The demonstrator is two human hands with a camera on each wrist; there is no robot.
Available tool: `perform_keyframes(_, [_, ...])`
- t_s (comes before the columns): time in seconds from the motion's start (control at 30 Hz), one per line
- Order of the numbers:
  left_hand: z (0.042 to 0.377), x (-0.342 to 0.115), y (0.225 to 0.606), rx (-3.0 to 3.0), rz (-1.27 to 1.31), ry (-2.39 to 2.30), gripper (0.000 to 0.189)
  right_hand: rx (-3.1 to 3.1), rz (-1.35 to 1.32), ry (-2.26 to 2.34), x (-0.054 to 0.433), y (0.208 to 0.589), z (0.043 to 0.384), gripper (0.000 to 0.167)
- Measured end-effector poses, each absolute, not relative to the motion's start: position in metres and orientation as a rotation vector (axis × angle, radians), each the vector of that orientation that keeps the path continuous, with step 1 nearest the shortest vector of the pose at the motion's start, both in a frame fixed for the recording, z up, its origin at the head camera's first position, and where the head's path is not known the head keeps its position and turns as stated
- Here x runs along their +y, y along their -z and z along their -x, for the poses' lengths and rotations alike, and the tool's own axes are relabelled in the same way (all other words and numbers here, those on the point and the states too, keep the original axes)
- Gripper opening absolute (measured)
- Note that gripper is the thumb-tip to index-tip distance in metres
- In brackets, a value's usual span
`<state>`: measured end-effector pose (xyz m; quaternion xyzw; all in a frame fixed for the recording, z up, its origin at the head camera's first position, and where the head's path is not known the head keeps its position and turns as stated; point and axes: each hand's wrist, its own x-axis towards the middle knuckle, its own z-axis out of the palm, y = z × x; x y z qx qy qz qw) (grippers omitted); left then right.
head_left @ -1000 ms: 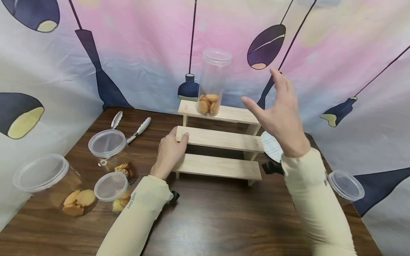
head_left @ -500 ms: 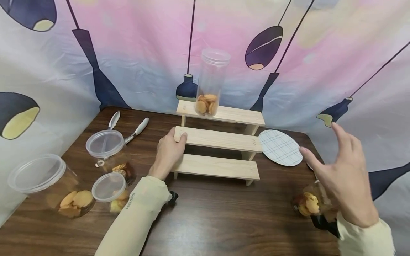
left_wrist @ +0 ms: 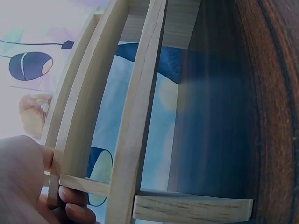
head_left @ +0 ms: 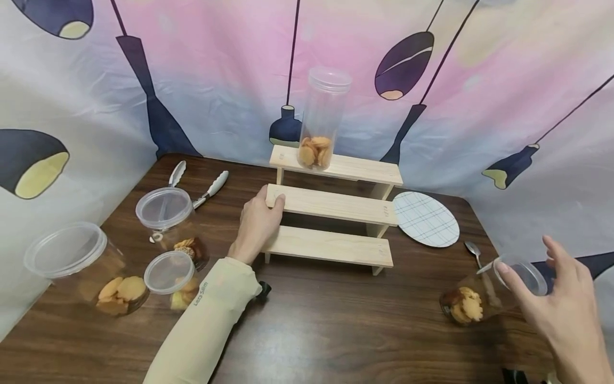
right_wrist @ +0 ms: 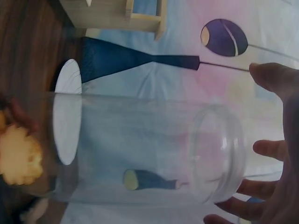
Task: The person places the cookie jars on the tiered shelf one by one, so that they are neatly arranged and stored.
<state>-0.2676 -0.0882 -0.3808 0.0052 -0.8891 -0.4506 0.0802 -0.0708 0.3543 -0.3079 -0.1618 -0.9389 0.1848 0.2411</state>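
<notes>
My left hand [head_left: 256, 226] grips the left end of the middle tier of a three-step wooden shelf [head_left: 331, 204]. In the left wrist view its thumb and curled fingers [left_wrist: 79, 212] wrap that tier's edge. A tall clear jar [head_left: 326, 106] with round cookies at its bottom stands on the top tier, left of centre. At the table's right side, my right hand [head_left: 568, 304] is spread beside the lid of another clear jar [head_left: 491, 296], which holds flower-shaped cookies. In the right wrist view the thumb stands apart from this jar [right_wrist: 140, 149], and the other fingers overlap its lid's edge.
Several lidded clear jars of cookies, among them a wide jar [head_left: 67, 250] and a small jar [head_left: 169, 273], stand at left. Tongs [head_left: 212, 188] lie behind them. Right of the shelf are a round checked plate [head_left: 427, 220] and a spoon [head_left: 472, 247]. A printed cloth [head_left: 230, 64] hangs behind.
My right hand has moved from beside the top tier, down and right, to the lid of the jar at right. My left hand keeps its grip on the shelf.
</notes>
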Motion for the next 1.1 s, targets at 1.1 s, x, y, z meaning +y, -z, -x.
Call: perform_keyframes(1.1, [0.268,-0.089,0.382,-2.68,-0.026,1.332,0.069,-2.463,0.394,-0.62,0.363,0.352,0.065,0.075])
